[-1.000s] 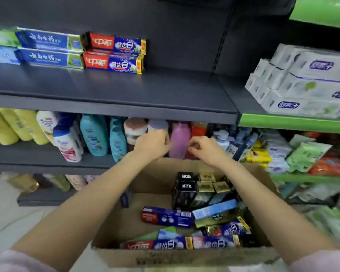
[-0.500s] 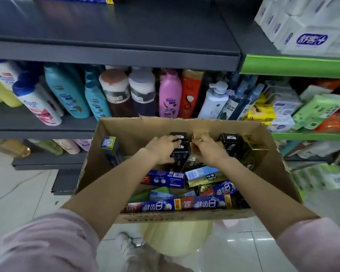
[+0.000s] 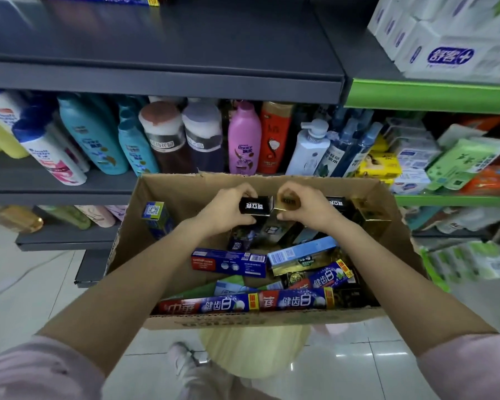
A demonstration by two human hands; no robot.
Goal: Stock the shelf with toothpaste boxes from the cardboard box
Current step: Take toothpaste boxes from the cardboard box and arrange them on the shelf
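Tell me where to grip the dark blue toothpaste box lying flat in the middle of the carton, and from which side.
Grip the dark blue toothpaste box across its two long edges near mid-length, coming from above. It lies flat, its broad face up and uncovered, in the cardboard box, whose walls probably block a sideways approach.

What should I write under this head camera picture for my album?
Two hands lift toothpaste boxes from a cardboard box.
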